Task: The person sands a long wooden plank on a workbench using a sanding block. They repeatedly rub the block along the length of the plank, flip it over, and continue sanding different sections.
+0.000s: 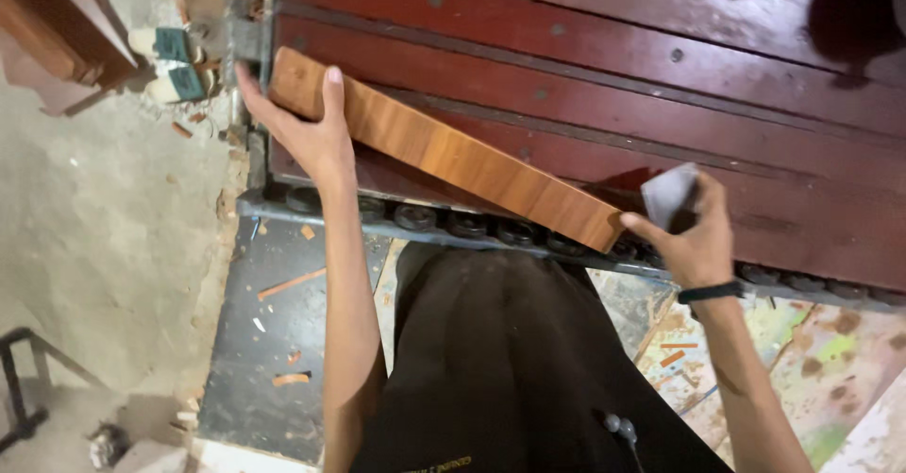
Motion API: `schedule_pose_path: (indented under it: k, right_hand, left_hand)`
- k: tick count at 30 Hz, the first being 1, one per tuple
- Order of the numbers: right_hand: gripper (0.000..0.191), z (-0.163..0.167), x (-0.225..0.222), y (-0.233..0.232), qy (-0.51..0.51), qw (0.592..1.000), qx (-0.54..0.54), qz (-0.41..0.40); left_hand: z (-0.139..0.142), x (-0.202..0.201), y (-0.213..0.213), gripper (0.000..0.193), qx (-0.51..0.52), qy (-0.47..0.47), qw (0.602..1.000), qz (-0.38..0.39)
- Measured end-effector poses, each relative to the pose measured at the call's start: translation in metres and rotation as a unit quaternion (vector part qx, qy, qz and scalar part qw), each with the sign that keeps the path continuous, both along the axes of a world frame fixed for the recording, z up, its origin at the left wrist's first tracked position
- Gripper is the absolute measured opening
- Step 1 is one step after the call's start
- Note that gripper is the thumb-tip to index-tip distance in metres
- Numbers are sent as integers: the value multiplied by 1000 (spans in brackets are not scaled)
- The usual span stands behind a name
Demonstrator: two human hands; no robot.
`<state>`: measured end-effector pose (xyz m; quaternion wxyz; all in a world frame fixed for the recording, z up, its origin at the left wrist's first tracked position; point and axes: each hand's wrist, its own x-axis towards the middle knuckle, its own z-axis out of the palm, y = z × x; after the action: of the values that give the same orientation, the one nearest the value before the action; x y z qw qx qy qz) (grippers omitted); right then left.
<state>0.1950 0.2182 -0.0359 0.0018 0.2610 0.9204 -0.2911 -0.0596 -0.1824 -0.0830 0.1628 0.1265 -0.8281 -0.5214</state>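
The left hand (311,128) is clamped over the far end of a wooden board (444,152) lying slantwise across the near edge of the dark red counter (585,48). The right hand (694,237) steadies its near end while pinching a grey sanding sheet (668,193). The board looks stiff, smooth and fairly light, best gripped at both ends.

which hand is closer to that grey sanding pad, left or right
Right. The right hand holds the grey sanding pad at the wooden board's near end; the left hand grips the board's far end.
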Motion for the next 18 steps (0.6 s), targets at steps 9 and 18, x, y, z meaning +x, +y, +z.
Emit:
schedule_pose_path:
  k: [9,18]
  right_hand:
    - [69,55,-31,10,29,902,-421,-86]
    - [74,100,-123,-32,-63,977,-162,119]
  left_hand:
    - [33,26,36,79,-285,-19,958,10]
    - [62,55,62,67,-330,-69,926,-170]
